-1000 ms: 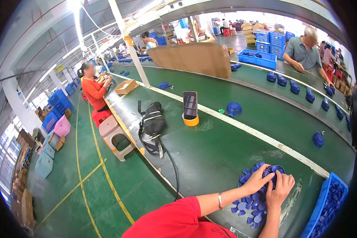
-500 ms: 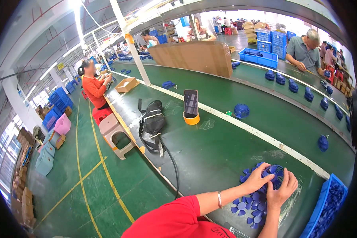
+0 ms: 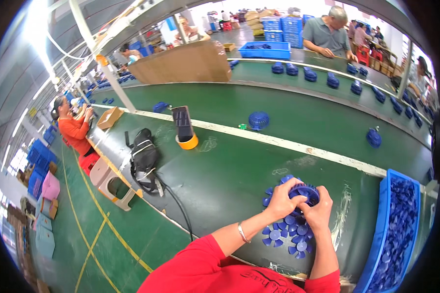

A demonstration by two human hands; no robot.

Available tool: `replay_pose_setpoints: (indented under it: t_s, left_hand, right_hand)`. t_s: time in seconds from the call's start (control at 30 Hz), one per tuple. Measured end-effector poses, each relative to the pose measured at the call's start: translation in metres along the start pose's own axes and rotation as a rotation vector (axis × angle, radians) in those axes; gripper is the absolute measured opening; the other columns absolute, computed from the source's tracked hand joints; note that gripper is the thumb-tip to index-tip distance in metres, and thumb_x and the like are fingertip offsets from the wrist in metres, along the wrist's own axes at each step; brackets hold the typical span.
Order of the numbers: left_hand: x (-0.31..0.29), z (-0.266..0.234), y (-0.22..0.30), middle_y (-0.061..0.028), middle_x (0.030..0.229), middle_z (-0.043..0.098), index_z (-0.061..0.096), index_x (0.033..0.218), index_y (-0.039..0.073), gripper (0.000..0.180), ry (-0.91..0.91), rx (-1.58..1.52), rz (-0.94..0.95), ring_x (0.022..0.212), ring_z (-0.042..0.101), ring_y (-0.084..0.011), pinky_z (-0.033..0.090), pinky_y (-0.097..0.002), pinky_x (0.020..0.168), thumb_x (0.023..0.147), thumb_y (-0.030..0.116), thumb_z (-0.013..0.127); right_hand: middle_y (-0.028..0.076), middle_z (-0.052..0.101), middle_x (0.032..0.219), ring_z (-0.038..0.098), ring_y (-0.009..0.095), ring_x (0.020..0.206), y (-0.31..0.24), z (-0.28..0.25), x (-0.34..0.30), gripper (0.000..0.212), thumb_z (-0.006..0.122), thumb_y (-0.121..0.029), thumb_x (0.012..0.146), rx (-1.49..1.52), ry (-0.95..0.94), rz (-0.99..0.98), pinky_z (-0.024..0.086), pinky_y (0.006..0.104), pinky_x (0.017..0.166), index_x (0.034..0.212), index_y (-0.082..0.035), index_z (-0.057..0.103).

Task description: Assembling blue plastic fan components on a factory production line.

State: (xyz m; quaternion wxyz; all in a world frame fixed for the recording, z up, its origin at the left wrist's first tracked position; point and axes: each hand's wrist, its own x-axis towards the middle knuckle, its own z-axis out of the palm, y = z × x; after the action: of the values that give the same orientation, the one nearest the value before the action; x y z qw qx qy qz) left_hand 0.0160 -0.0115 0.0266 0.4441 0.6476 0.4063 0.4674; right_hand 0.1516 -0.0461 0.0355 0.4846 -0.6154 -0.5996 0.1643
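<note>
Between my two hands is a round, blue, slatted fan housing (image 3: 310,189), tilted with its open side toward me. My left hand (image 3: 283,200) grips its left side, the thumb reaching into the opening. From the right, my right hand (image 3: 319,207) closes round the rim, its thumb also inside near the other thumb. What the thumbs press on is partly hidden. Below and left of the housing, several loose blue fan blades (image 3: 275,235) lie on the dark green tabletop (image 3: 230,195), some overlapping and partly covered by my hands.
A blue crate (image 3: 382,228) full of blue fan blades stands at right. Left lie a black bag (image 3: 144,155) and a phone (image 3: 183,122) in an orange tape roll (image 3: 187,142). Blue housings (image 3: 258,120) sit on the green belt (image 3: 205,105). A co-worker (image 3: 327,34) sits across.
My view has swung right, so the surroundings appear farther left and the blade crate shows more fully. Both hands still hold the fan housing, thumbs now deeper in its opening.
</note>
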Motion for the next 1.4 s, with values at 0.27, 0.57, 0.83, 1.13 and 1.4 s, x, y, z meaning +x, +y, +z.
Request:
replay_pose_setpoints:
  t_s: [0.27,0.57,0.83,1.13,1.4]
  left_hand:
    - [0.017,-0.002,-0.009,-0.0132,0.122,0.052,0.04,0.129,0.001,0.05,0.104,-0.239,0.079,0.112,0.053,-0.0221,0.042,-0.0349,0.098,0.086,0.011,0.064]
    - [0.041,-0.034,-0.062,-0.0093,0.102,0.059,0.05,0.113,-0.001,0.022,0.427,-0.216,-0.019,0.093,0.057,-0.0151,0.047,-0.0276,0.085,0.092,0.003,0.052]
    - [0.034,-0.015,-0.05,-0.0118,0.108,0.063,0.056,0.114,0.0,0.023,0.01,-0.22,-0.14,0.098,0.059,-0.0153,0.046,-0.0274,0.087,0.094,0.006,0.048]
    - [0.035,-0.013,-0.044,-0.0162,0.112,0.059,0.051,0.119,-0.004,0.027,-0.005,-0.485,-0.059,0.105,0.059,-0.0229,0.047,-0.0341,0.093,0.095,0.006,0.044]
    - [0.031,-0.004,-0.051,-0.0097,0.095,0.063,0.056,0.105,0.0,0.014,0.209,-0.448,-0.016,0.081,0.063,-0.0152,0.053,-0.0284,0.075,0.094,0.004,0.049]
  right_hand:
    - [0.005,0.062,0.085,0.057,0.012,0.073,0.052,-0.018,0.026,0.037,0.076,-0.014,0.072,0.551,0.195,0.322,0.049,0.0267,0.066,0.1,0.001,0.058]
    - [0.005,0.064,0.075,0.059,0.009,0.068,0.063,-0.018,0.027,0.022,0.069,-0.002,0.073,0.236,-0.078,0.196,0.049,0.0235,0.064,0.095,-0.001,0.065]
    - [0.01,0.059,0.089,0.058,0.028,0.086,0.031,-0.017,0.016,0.037,0.074,-0.007,0.066,-0.023,-0.222,-0.119,0.049,0.036,0.076,0.1,-0.004,0.063]
    - [0.01,0.054,0.092,0.053,0.029,0.088,0.014,-0.007,0.015,0.045,0.076,-0.014,0.065,-0.258,-0.246,-0.332,0.043,0.0376,0.078,0.107,-0.005,0.06]
    - [0.01,0.054,0.088,0.053,0.03,0.087,0.013,-0.007,0.004,0.042,0.076,-0.014,0.062,-0.426,-0.197,-0.215,0.041,0.0396,0.077,0.101,-0.005,0.063]
